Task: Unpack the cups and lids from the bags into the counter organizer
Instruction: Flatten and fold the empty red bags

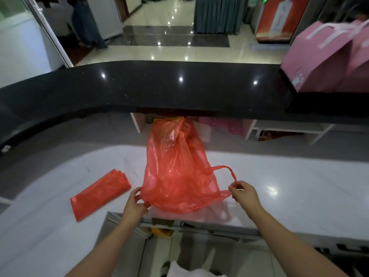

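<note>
A thin red plastic bag (175, 168) lies stretched out on the white counter (289, 182), its closed end pointing away from me. My left hand (135, 204) pinches the bag's left handle at the near edge. My right hand (244, 193) pinches the right handle loop, which arches up beside the bag. The bag looks nearly flat; I cannot tell what is inside it. A second red bag (99, 193), folded flat, lies on the counter to the left. No cups, lids or organizer are in view.
A raised black countertop (159, 90) runs across behind the white counter. Pink gift boxes (327, 56) stand on its right end. White shelves (285, 127) with pink items sit under it. Below my arms there is a gap with an open drawer (199, 226).
</note>
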`<state>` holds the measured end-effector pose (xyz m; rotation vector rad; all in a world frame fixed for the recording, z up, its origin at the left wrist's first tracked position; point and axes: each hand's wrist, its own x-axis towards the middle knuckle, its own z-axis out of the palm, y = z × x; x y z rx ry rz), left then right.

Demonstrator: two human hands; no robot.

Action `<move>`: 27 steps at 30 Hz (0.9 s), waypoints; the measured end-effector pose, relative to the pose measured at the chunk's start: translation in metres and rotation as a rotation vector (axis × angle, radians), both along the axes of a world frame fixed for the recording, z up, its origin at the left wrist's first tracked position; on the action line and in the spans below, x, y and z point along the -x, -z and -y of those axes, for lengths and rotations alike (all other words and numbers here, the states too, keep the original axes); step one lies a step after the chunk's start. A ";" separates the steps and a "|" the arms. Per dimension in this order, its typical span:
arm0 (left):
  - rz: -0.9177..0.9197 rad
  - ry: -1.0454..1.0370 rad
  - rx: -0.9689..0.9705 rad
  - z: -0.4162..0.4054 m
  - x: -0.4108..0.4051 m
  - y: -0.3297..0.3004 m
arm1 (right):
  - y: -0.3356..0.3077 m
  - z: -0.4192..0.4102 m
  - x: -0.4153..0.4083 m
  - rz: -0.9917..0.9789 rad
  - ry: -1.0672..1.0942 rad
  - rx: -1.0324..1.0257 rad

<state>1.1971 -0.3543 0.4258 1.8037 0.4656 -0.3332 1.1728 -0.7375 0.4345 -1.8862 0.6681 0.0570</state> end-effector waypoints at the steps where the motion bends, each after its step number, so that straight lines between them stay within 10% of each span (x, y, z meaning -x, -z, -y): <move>1: -0.020 -0.015 0.018 0.003 -0.003 0.006 | -0.001 0.001 0.001 -0.005 0.007 0.005; 16: 0.173 -0.227 -0.207 -0.065 -0.037 0.000 | -0.009 0.058 -0.008 0.055 0.415 -0.561; 27: -0.086 -0.095 0.207 -0.085 -0.016 -0.006 | 0.004 0.056 -0.007 0.047 0.281 -0.526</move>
